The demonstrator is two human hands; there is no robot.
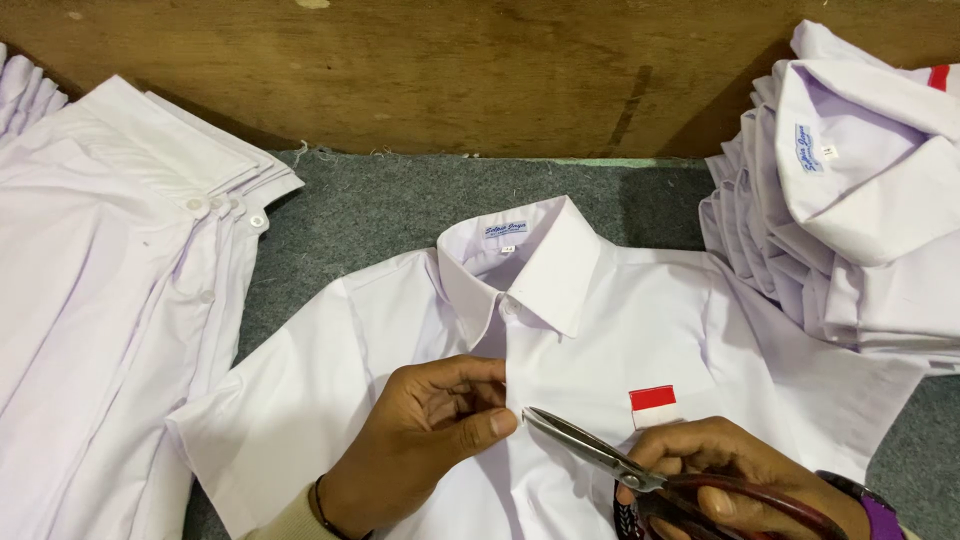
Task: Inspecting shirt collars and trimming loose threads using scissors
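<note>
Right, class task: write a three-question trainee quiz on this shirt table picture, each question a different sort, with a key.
1. True or false: the right hand holds the metal scissors with dark red handles.
2. What does the left hand pinch? A) the front placket of the white short-sleeved cotton shirt B) its collar C) its sleeve
3. Fill in: the red and white rectangular patch sits on the shirt's ____.

Key: 1 true; 2 A; 3 chest
</note>
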